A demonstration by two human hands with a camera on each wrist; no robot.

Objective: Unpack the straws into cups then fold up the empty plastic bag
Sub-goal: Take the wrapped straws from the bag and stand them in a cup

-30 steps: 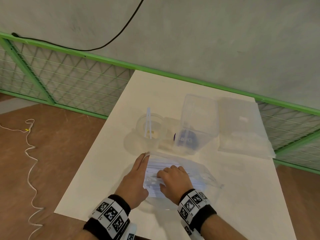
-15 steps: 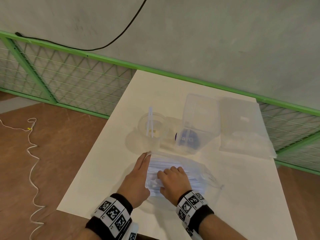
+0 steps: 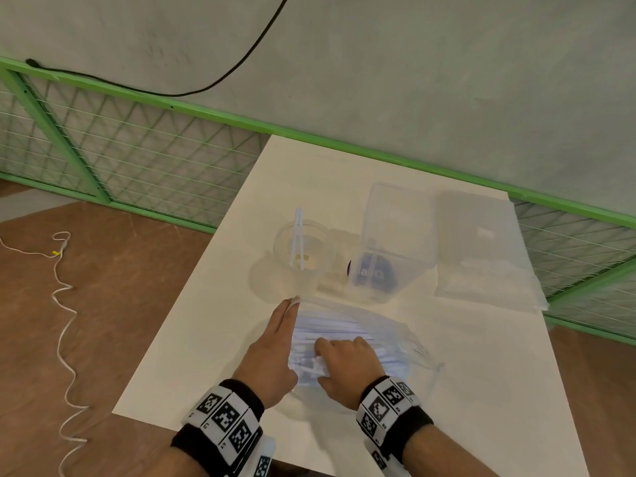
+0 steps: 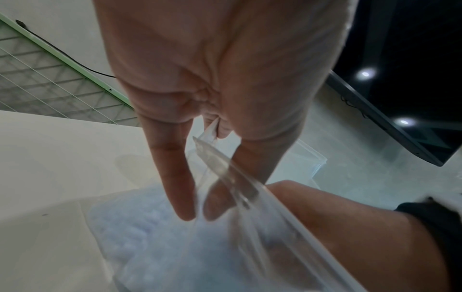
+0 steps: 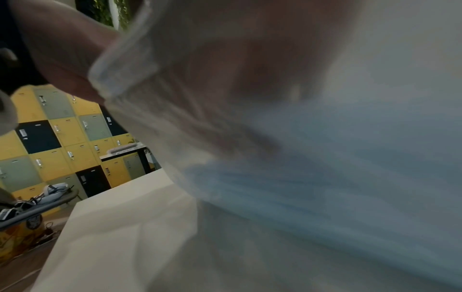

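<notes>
A clear zip plastic bag (image 3: 399,339) full of white straws (image 3: 334,325) lies on the white table (image 3: 481,390) near me. My left hand (image 3: 280,328) pinches the bag's zip rim (image 4: 225,168) at its left mouth and holds it up. My right hand (image 3: 344,363) is inside the mouth, fingers curled round some straws. A clear cup (image 3: 303,253) behind the bag holds two straws (image 3: 297,235). In the right wrist view the bag (image 5: 150,89) and the straws (image 5: 325,177) are blurred.
A clear box (image 3: 395,235) with a dark blue thing inside stands right of the cup. A flat frosted plastic packet (image 3: 481,249) lies at the back right. A green mesh fence (image 3: 137,149) runs behind the table. A white cord (image 3: 62,304) trails on the brown floor at left.
</notes>
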